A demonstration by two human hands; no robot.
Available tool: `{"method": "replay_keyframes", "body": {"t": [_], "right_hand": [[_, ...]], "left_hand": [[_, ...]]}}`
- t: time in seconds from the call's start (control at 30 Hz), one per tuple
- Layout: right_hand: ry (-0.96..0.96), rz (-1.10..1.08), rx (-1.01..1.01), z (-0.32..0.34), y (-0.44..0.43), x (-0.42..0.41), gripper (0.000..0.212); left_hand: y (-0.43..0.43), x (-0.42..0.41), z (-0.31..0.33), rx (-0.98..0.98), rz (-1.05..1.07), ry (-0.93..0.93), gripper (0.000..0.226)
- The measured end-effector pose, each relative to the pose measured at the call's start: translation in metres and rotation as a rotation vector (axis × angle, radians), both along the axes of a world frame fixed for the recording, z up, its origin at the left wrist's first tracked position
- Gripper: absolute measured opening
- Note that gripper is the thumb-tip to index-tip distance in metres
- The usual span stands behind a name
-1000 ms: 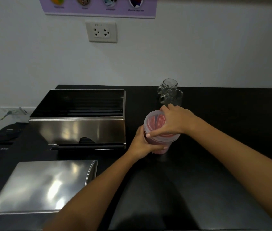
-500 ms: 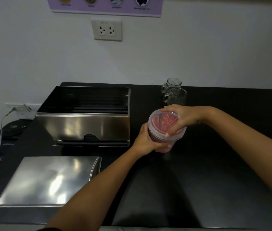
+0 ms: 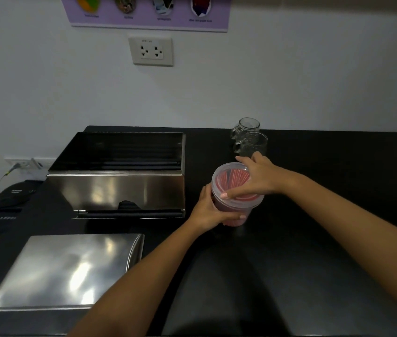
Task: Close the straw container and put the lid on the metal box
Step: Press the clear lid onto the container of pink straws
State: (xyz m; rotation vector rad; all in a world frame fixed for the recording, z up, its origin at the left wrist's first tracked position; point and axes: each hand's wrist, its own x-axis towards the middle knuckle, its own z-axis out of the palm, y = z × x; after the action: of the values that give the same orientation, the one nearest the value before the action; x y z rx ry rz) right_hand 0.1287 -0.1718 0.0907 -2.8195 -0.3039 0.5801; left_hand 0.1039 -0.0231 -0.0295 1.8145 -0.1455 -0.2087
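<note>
A clear round straw container (image 3: 232, 212) full of red straws stands on the black counter, right of the metal box. My left hand (image 3: 211, 209) grips its side. My right hand (image 3: 253, 177) lies flat on its clear plastic lid (image 3: 226, 180), fingers spread over the top. The steel metal box (image 3: 116, 186) is open at the top, its dark inside showing. The flat steel box lid (image 3: 64, 271) lies on the counter in front of the box, at the near left.
Two glass mugs (image 3: 249, 139) stand just behind the container, close to my right fingertips. A dark device with a cable (image 3: 5, 200) sits left of the box. The wall with a socket (image 3: 151, 51) backs the black counter (image 3: 314, 263).
My right hand has shifted from gripping the lid's rim to lying flat across its top. The container stays in my left hand at the same spot; the camera has tilted slightly.
</note>
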Motion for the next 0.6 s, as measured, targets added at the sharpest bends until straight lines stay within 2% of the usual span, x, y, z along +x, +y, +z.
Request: {"method": "replay_keyframes", "body": {"t": [0.07, 0.2, 0.43, 0.6], "right_hand": [[0.069, 0.025, 0.085, 0.005, -0.003, 0.002, 0.126], [0.165, 0.122, 0.117, 0.008, -0.012, 0.007, 0.117], [-0.001, 0.159, 0.059, 0.002, -0.011, 0.008, 0.108], [-0.051, 0.17, -0.001, 0.002, -0.012, 0.007, 0.116]], "left_hand": [[0.001, 0.0, 0.0, 0.014, -0.01, 0.013, 0.101], [0.0, 0.0, -0.001, 0.014, -0.005, 0.034, 0.103], [0.0, -0.002, -0.001, -0.001, 0.006, 0.04, 0.103], [-0.003, -0.004, -0.001, 0.003, 0.032, 0.027, 0.096]]}}
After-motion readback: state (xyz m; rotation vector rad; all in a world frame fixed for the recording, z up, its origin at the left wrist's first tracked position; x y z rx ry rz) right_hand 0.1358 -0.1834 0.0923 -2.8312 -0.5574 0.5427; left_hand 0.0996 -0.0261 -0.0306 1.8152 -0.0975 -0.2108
